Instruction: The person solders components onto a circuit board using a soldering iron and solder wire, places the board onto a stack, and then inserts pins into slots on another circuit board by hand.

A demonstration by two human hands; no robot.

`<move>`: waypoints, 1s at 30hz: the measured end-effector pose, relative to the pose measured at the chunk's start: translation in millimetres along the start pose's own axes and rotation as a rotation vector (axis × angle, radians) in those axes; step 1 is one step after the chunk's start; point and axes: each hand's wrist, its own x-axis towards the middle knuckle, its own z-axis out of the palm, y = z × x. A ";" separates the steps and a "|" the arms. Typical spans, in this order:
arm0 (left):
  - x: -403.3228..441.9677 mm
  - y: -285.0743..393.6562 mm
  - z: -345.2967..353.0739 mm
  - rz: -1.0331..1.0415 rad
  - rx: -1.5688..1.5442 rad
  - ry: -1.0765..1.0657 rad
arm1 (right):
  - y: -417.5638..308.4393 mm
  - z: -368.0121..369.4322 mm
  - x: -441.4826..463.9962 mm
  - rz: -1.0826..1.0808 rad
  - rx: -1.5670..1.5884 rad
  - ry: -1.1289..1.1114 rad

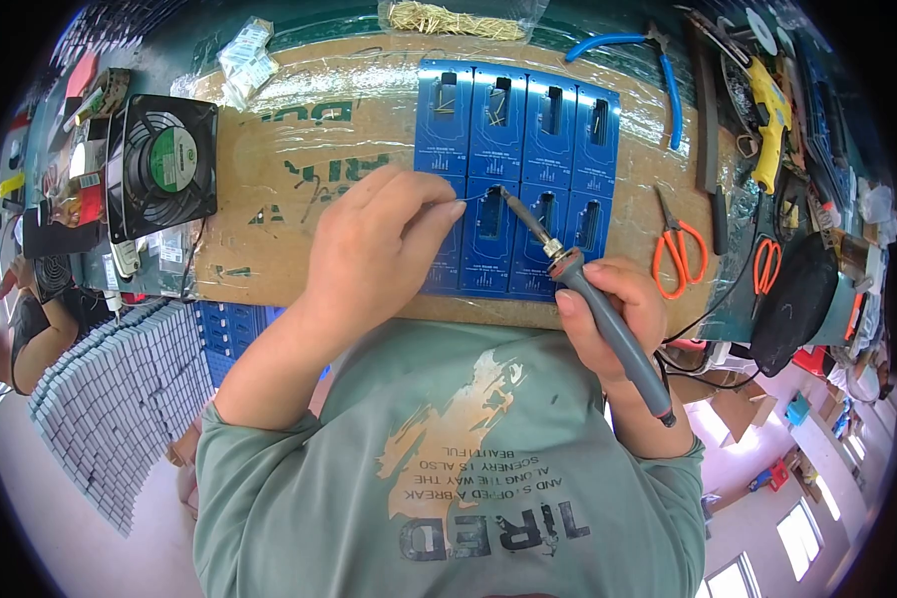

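Note:
A blue panel of circuit boards (543,149) lies on the cardboard-covered bench, with rectangular cut-outs in two rows. My right hand (613,314) holds a grey soldering iron (608,319) like a pen. Its tip touches or hovers just over the top of a cut-out in the lower row. My left hand (384,239) is over the panel's left edge, thumb and forefinger pinched together close to the iron's tip. Whatever the pinch holds is too small to make out. Thin metal pins show in some upper cut-outs.
A black fan (163,164) stands at the left. Blue-handled pliers (674,100), orange-handled scissors (680,254) and a yellow glue gun (770,125) lie at the right. A tray of brass pins (455,22) is at the back. Another person's arm (50,334) shows at far left.

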 end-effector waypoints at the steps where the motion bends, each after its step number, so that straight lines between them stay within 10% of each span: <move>1: -1.3 -0.9 -0.8 0.006 -0.007 0.006 | 0.1 0.2 -0.8 0.001 0.010 0.006; 30: -6.1 -3.2 -3.2 0.016 0.000 -0.006 | -6.1 1.2 5.2 -0.032 -0.019 -0.060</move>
